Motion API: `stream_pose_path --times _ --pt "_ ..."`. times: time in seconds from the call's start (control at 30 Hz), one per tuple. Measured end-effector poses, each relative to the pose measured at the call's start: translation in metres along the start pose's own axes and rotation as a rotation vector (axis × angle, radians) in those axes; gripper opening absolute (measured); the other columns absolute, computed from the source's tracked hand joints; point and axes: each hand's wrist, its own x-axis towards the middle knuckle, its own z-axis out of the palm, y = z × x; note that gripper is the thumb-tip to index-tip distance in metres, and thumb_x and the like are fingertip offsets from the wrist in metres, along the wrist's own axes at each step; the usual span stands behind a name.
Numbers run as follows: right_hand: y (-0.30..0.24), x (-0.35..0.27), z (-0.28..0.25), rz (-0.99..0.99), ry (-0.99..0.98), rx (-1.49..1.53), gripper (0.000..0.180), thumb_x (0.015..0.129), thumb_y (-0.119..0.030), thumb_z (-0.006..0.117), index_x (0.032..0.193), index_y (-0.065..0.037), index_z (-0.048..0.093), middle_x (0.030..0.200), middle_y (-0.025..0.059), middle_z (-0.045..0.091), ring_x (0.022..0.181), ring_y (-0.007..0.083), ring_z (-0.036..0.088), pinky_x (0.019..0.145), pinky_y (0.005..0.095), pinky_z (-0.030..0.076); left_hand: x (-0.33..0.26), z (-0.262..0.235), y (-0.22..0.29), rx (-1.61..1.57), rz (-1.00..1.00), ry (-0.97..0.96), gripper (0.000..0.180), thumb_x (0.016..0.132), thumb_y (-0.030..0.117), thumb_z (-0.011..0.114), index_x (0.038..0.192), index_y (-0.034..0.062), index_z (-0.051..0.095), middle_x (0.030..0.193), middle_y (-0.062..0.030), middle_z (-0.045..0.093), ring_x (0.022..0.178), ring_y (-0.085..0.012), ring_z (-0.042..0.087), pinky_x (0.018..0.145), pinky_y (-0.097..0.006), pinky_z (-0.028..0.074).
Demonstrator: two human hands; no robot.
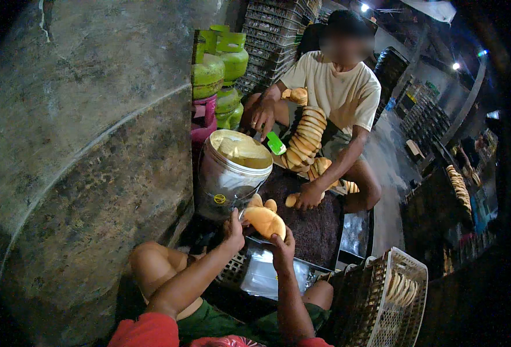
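Note:
Between my two hands is a golden-brown bread bun [265, 223]. My right hand [284, 250] grips its near right end, thumb on top. My left hand [234, 232] is closed at the bun's left side, with something thin and shiny at its fingertips that is too small to make out. Smaller bun pieces [255, 200] show just beyond the bun. Under and past them lies a tray of dark brown granules [310, 234]. Closer to my lap, a stack of clear plastic sheets or bags [265, 276] rests on a crate.
A white bucket of pale cream [232, 182] stands left of the tray, by a concrete wall [105, 156]. Opposite sits a person [339, 87] with a green spatula [276, 142], a hand on a bun and stacked buns [307, 136] alongside. A crate [391, 295] holds buns; green gas cylinders [230, 63] stand behind.

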Motion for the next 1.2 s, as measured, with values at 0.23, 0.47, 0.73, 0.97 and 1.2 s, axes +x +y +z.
stream_pose_path --times 0.23,0.47,0.73,0.97,1.2 --pt "-0.014 -0.017 0.004 0.075 -0.008 0.057 0.049 0.090 -0.012 0.060 0.135 -0.003 0.043 0.110 0.0112 0.061 0.088 0.0206 0.065 0.074 0.0330 0.057 -0.031 0.010 0.026 0.190 0.236 -0.297 0.045 0.092 0.045 0.065 0.111 0.0041 0.066 0.103 -0.0044 0.068 0.088 -0.0151 0.066 0.070 -0.029 0.054" --pt "-0.012 -0.021 -0.001 -0.064 0.049 -0.006 0.051 0.090 -0.009 0.060 0.137 -0.003 0.041 0.115 0.0130 0.059 0.089 0.0206 0.065 0.071 0.0344 0.058 -0.025 0.007 0.038 0.030 0.048 -0.304 0.042 0.099 0.042 0.055 0.112 0.0046 0.067 0.104 -0.0061 0.070 0.089 -0.0141 0.067 0.061 -0.024 0.054" --pt "-0.008 -0.029 0.011 -0.080 0.009 -0.058 0.057 0.091 -0.010 0.063 0.141 -0.001 0.038 0.118 0.0136 0.058 0.092 0.0218 0.064 0.069 0.0354 0.058 -0.030 0.006 0.038 0.154 0.007 -0.285 0.038 0.098 0.039 0.057 0.115 0.0054 0.065 0.102 -0.0036 0.069 0.088 -0.0135 0.067 0.067 -0.026 0.054" --pt "-0.018 -0.027 0.018 -0.149 0.127 -0.038 0.046 0.092 -0.009 0.061 0.135 -0.001 0.044 0.118 0.0119 0.058 0.096 0.0194 0.063 0.072 0.0323 0.057 -0.020 0.000 0.043 0.183 0.012 -0.462 0.044 0.099 0.037 0.043 0.124 0.0067 0.062 0.109 -0.0016 0.069 0.105 -0.0185 0.065 0.071 -0.027 0.049" --pt "-0.019 -0.034 0.018 -0.027 -0.044 -0.074 0.051 0.092 -0.017 0.064 0.136 -0.001 0.044 0.113 0.0118 0.062 0.088 0.0191 0.066 0.067 0.0312 0.057 -0.031 0.003 0.036 0.248 0.069 -0.505 0.032 0.094 0.030 0.061 0.120 0.0099 0.062 0.110 -0.0036 0.067 0.102 -0.0154 0.064 0.082 -0.029 0.052"
